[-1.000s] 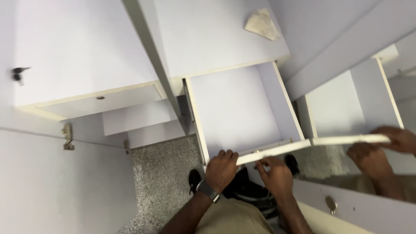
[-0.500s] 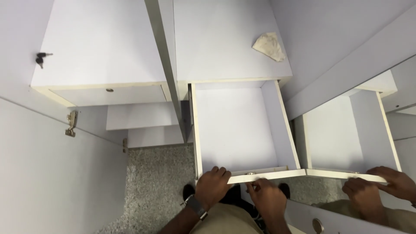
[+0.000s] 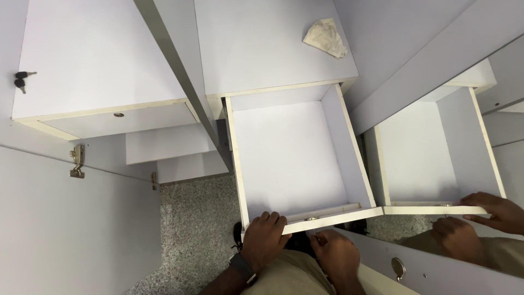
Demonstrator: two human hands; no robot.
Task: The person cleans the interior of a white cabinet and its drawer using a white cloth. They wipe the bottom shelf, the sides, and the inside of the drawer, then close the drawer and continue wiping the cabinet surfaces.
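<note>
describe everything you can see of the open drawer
The drawer is pulled far out from under a flat top, a shallow box of pale lavender laminate with cream edges, nothing inside. A small round lock sits in its front edge. The left hand curls over that front edge; the right hand is just below it.

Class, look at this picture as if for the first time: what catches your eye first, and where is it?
The open white drawer in the middle, pulled out and bare inside, with the left hand gripping its front edge and the right hand just below it. A crumpled cloth lies on the cabinet top behind, and a mirror at right repeats the drawer.
</note>
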